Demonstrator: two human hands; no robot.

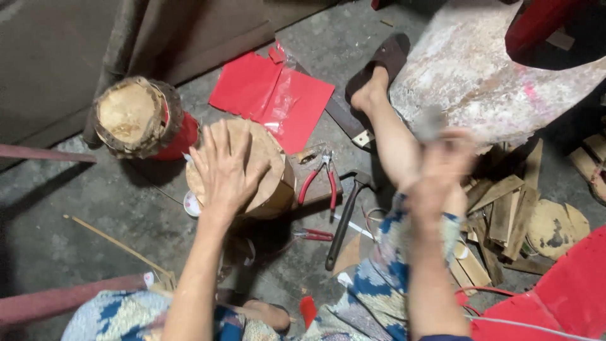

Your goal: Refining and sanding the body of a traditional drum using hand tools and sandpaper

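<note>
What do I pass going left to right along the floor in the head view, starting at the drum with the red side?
Red-sided drum → left hand flat on the second drum → red-handled pliers → black hammer → blurred right hand → wood scraps

Matt tan skin or paper top on drum (265, 165), smooth, under left hand (224, 169). Second drum (136, 117): rough frayed rim, glossy red body. Red paper sheets (252, 85), part in shiny clear plastic. Pliers (320, 177): metal w/ red plastic grips. Wood scraps (505, 208) raw, rough. Concrete floor (95, 196) grey, matt.
</note>
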